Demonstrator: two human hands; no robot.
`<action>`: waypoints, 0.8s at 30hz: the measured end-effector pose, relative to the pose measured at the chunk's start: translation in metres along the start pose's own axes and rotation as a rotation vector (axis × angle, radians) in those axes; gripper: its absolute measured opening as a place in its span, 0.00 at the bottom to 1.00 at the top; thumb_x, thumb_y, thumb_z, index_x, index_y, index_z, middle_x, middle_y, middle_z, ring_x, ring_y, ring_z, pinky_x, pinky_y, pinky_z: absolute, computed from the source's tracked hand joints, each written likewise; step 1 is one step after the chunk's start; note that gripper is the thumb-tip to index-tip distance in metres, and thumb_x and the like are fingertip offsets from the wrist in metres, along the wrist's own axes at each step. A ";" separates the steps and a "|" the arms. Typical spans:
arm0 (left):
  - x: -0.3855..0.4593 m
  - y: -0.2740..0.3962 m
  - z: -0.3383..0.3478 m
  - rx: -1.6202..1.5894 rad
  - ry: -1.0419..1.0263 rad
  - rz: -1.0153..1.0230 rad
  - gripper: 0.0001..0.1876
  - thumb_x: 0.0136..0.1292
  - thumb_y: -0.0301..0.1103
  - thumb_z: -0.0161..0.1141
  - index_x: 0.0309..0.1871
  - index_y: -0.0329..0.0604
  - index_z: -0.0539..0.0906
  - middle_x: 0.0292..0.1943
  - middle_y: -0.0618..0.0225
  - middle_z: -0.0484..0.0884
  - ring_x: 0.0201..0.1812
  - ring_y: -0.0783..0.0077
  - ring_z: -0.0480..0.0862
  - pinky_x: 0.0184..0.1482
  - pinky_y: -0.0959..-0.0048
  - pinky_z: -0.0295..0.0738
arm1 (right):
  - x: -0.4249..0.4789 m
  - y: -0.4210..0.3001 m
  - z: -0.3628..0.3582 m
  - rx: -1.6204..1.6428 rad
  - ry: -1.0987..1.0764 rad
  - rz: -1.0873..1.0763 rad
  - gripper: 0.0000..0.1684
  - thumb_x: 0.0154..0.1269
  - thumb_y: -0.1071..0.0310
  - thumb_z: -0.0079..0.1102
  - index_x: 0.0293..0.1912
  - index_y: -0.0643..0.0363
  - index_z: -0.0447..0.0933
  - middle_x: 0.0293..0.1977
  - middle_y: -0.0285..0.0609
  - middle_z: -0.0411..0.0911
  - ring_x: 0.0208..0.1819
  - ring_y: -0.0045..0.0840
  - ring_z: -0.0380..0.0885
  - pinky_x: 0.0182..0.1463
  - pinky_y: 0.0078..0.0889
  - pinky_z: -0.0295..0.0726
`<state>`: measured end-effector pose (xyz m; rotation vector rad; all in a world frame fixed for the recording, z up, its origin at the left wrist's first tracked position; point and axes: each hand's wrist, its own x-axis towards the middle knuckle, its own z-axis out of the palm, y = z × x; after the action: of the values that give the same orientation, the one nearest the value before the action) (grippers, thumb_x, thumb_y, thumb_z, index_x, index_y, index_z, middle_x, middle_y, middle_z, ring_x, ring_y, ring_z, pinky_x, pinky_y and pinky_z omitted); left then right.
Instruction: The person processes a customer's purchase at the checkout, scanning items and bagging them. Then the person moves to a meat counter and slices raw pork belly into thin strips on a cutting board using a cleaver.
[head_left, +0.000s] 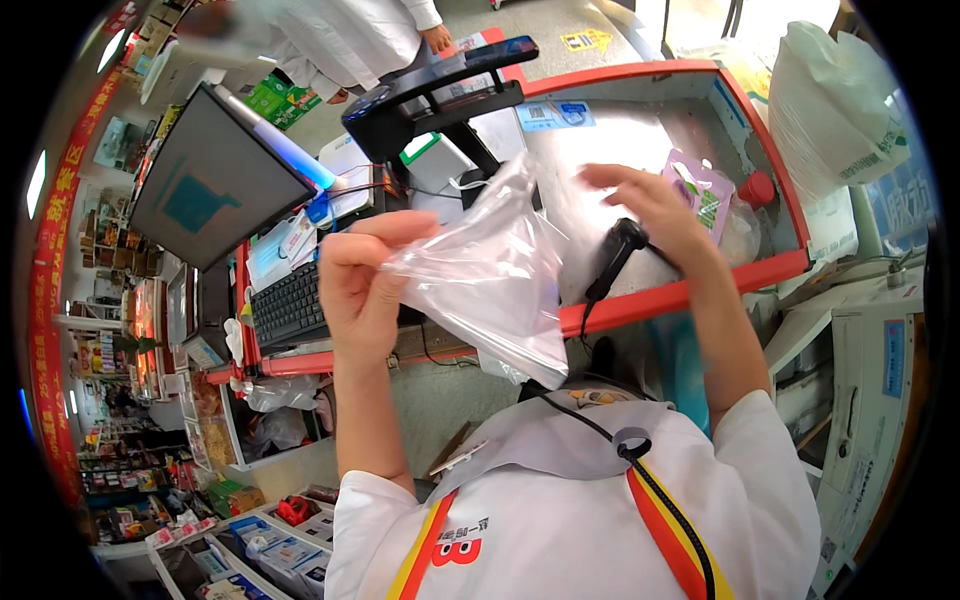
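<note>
My left hand (367, 281) pinches one side of a clear plastic bag (499, 277), which hangs spread out in front of my chest. To the right, my right hand (656, 206) is raised over the metal-topped counter (600, 150), blurred, with its fingers apart and nothing seen in them. Just below and left of that hand lies a black handheld barcode scanner (616, 255) with its cable. A purple pouch (699, 191) and a red cap (756, 190) are beyond the right hand, at the counter's far right.
A monitor (217, 180) and a black keyboard (289, 307) stand at the left. A black stand-mounted device (442, 97) rises behind the bag. Red edging (652, 302) rims the counter. Another person (352, 37) stands across it. A full white bag (829, 105) sits at the right.
</note>
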<state>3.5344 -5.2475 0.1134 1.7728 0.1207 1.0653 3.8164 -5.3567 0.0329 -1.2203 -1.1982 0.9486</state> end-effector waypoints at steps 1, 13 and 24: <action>-0.002 0.003 -0.001 0.051 -0.030 0.008 0.06 0.67 0.28 0.53 0.41 0.40 0.67 0.49 0.44 0.77 0.47 0.61 0.81 0.49 0.68 0.76 | 0.011 -0.018 0.026 0.107 -0.106 0.010 0.20 0.63 0.71 0.45 0.53 0.67 0.74 0.45 0.41 0.79 0.50 0.23 0.75 0.55 0.27 0.71; -0.036 0.048 -0.047 0.087 -0.117 -0.055 0.03 0.63 0.22 0.56 0.37 0.41 0.73 0.48 0.50 0.80 0.50 0.60 0.80 0.49 0.67 0.74 | 0.007 -0.022 0.118 0.599 -0.119 0.214 0.26 0.67 0.67 0.51 0.62 0.62 0.61 0.44 0.41 0.77 0.47 0.21 0.75 0.49 0.24 0.71; -0.052 0.050 -0.076 0.117 -0.083 -0.031 0.05 0.60 0.20 0.56 0.36 0.40 0.74 0.46 0.49 0.81 0.49 0.59 0.81 0.50 0.66 0.74 | 0.017 -0.016 0.158 0.726 -0.112 0.272 0.21 0.71 0.56 0.49 0.54 0.61 0.67 0.46 0.38 0.74 0.46 0.24 0.74 0.52 0.29 0.73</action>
<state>3.4305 -5.2455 0.1288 1.9113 0.1614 0.9783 3.6625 -5.3160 0.0429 -0.7503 -0.6653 1.5046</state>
